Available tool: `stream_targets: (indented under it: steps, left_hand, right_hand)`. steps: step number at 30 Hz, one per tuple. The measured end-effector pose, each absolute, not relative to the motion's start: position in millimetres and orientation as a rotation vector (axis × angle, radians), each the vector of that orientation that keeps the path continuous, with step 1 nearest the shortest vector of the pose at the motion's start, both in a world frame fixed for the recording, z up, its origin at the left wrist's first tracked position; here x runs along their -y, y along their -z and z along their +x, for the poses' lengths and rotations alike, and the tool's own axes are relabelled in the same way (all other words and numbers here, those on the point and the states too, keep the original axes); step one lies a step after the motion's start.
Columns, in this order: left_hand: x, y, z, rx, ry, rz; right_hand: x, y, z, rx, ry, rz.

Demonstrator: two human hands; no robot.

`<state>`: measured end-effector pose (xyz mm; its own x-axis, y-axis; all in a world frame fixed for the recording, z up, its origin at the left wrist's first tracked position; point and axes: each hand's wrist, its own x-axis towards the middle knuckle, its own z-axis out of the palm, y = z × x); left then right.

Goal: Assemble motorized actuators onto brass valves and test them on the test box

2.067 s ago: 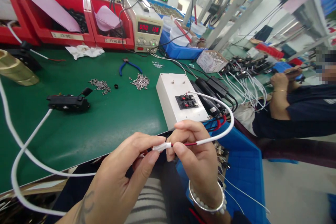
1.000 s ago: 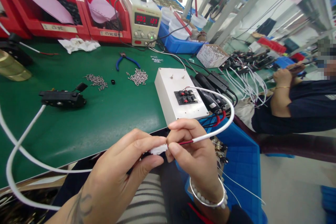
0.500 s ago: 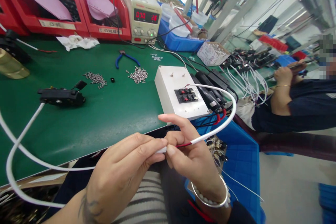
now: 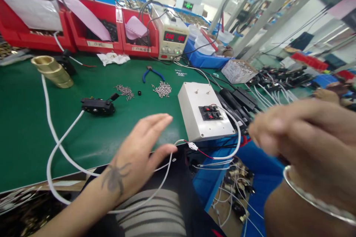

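My left hand [image 4: 141,142] hovers over the green table's front edge, thumb apart from the stretched fingers, holding nothing. Just right of its thumb hangs a small white plug connector [image 4: 193,146] with thin red and dark wires, joining white cables on both sides. One of these white cables [image 4: 238,137] loops up to a black terminal block with red tabs [image 4: 210,113] on a white box [image 4: 191,100]. My right hand [image 4: 306,129] is off to the right, smeared by motion, its fingers apparently curled; what they hold, if anything, is unclear. A black switch-like part [image 4: 97,106] with a white cable lies at left.
A power supply [image 4: 174,37] with a red display stands behind, beside red bins [image 4: 96,46]. Blue-handled pliers [image 4: 152,74], small metal pin piles [image 4: 162,89] and a brass fitting [image 4: 52,71] lie on the table. A blue crate [image 4: 215,189] sits below right. A co-worker's hand [image 4: 328,94] shows at right.
Both hands have let go of the white connector, which now hangs joined. My right hand has swung right; my left has opened. The display digits changed, and the view has shifted.
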<state>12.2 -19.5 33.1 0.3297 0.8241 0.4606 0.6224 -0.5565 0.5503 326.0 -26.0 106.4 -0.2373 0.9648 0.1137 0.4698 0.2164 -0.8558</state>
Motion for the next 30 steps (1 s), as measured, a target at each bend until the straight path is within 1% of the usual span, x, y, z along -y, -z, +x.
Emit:
stream_targets:
  steps: [2, 3, 4, 5, 6, 8, 11, 15, 21, 26, 28, 30]
  left_hand:
    - [0, -33, -21, -1.670, -1.207, 2.235]
    - [-11, -32, -40, -1.884, -1.206, 2.140]
    - [-22, -29, -58, -2.082, -1.142, 2.010]
    - [-32, -25, -75, -2.214, -0.984, 1.874]
    - [-41, -21, -90, -2.252, -0.918, 1.790]
    - [-53, -13, -111, -2.216, -0.783, 1.693]
    - [-54, -6, -119, -2.080, -0.669, 1.639]
    - [-38, -4, -108, -1.890, -0.670, 1.617]
    - [-3, -3, -78, -1.771, -0.925, 1.657]
    - [27, -17, -59, -1.597, -1.209, 1.885]
    - [34, -24, -57, -1.559, -1.241, 1.994]
    - [39, -30, -55, -1.518, -1.273, 2.062]
  right_hand:
    - [-19, -102, 316, 1.822, -0.772, -1.368]
    - [-45, -98, 308, 1.819, -0.699, -1.391]
    - [-70, -92, 300, 1.816, -0.631, -1.404]
    - [-93, -85, 293, 1.814, -0.574, -1.418]
    - [-111, -77, 288, 1.816, -0.537, -1.431]
    - [-135, -63, 281, 1.833, -0.526, -1.436]
    - [-140, -47, 281, 1.844, -0.560, -1.426]
    - [-137, -41, 286, 1.841, -0.560, -1.439]
    - [-144, -40, 285, 1.834, -0.459, -1.471]
    - [-115, -56, 274, 1.759, 0.006, -1.242]
    - [-88, -64, 259, 1.675, -0.032, -1.177]
    - [-57, -67, 241, 1.663, -0.242, -1.166]
